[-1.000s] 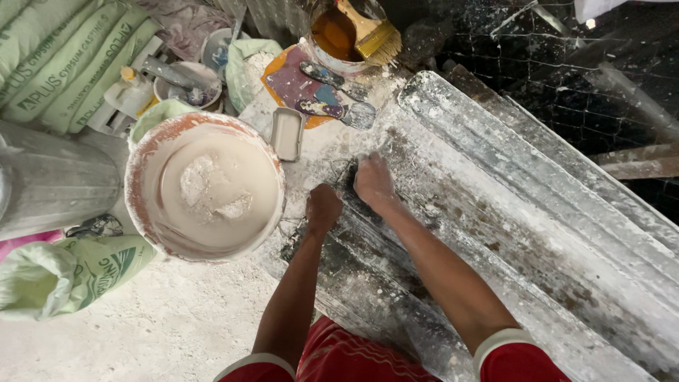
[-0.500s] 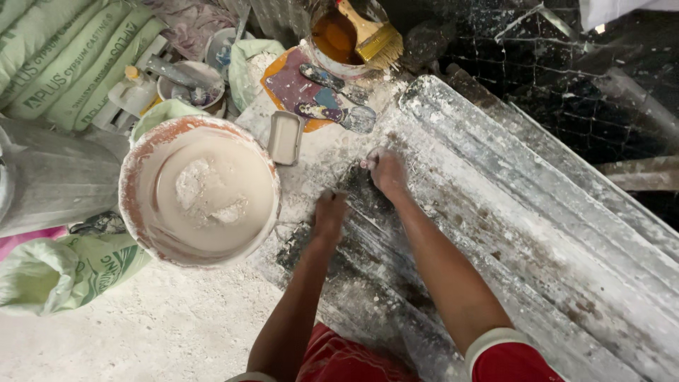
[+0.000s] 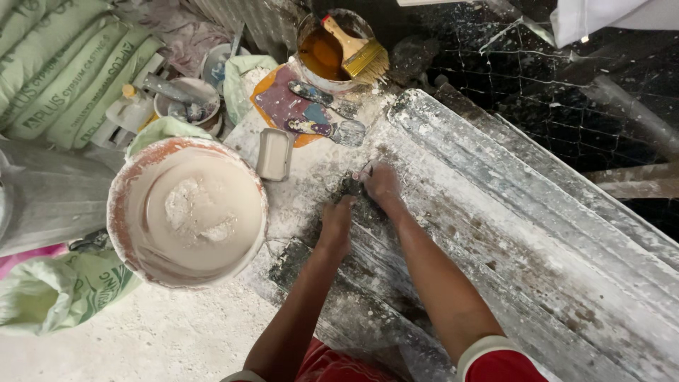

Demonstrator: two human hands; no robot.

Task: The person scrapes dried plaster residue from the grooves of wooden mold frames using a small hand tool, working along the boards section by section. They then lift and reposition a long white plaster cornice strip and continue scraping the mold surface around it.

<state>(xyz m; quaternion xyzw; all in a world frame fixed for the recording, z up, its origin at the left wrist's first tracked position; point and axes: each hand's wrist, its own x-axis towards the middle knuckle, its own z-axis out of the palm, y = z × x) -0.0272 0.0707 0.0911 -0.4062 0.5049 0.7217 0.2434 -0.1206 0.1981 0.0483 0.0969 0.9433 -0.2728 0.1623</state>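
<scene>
My left hand [image 3: 334, 225] presses flat on the near end of a long ribbed plaster moulding [image 3: 509, 233] that runs diagonally to the lower right. My right hand [image 3: 380, 182] rests just beyond it on the same end, its fingers curled over a small dark tool that is mostly hidden. Both hands are dusted white. Whether the left hand holds anything cannot be told. A large orange-rimmed bucket [image 3: 138, 173] holding pale wet plaster stands to the left of my hands.
A small grey rectangular cup [image 3: 274, 153] lies between bucket and moulding. Two painted scrapers [image 3: 322, 127] lie on an orange board. A tin of amber liquid [image 3: 320, 53] with a brush [image 3: 361, 53] stands behind. Green sacks [image 3: 56, 71] are stacked at left. Wire mesh [image 3: 537, 78] at back right.
Both hands slid a little up along the moulding's end, toward the scrapers. My view shifted slightly; the bucket and tools stayed put.
</scene>
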